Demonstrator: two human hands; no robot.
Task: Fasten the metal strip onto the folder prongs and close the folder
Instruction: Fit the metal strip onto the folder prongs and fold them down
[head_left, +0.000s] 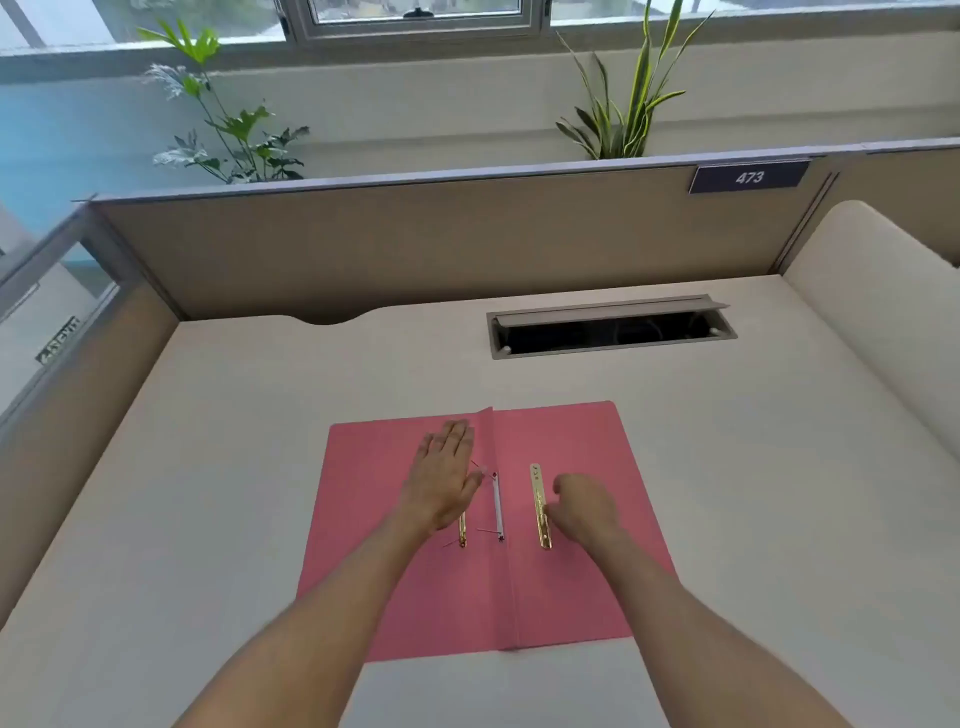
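Forearms low in frame; left hand (444, 475) spread flat on pink folder (571, 587), centre counter (753, 493). Right hand (584, 506) seemingly pinching loose metal strip (539, 506). Fastening, closing not yet done.

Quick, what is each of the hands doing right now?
Left hand: open, flat on the pink folder, holding nothing.
Right hand: fingers curled at the gold metal strip; grip cannot be told.

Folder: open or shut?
Open. The folder lies spread flat on the desk, both leaves and the spine showing.
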